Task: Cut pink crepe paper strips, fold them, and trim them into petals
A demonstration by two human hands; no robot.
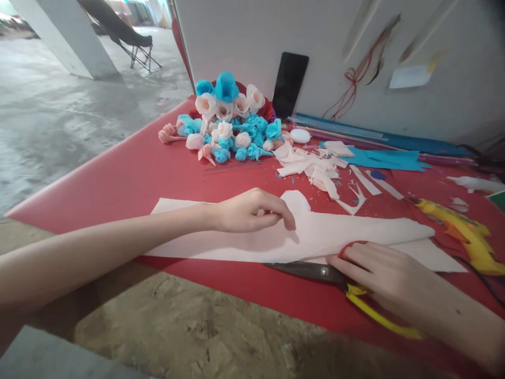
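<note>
A long sheet of pale pink crepe-like paper (221, 245) lies folded along the front of the red table. Over its middle is my left hand (256, 210), palm down with loosely bent fingers and a gap at the thumb. It holds nothing; whether its fingertip touches the paper is unclear. At the paper's front right edge, my right hand (379, 268) grips black-bladed scissors (311, 271) with yellow handles. The blades point left, partly under the paper's edge. A red band shows around my right fingers. A rounded pale piece (295, 202) sticks out behind the sheet.
Blue, white and pink paper flowers (236, 123) are heaped at the back. Pale paper scraps (315, 166) and blue strips (386, 158) lie right of them. A phone (291, 84) leans on the wall. A yellow glue gun (465, 234) is at the right.
</note>
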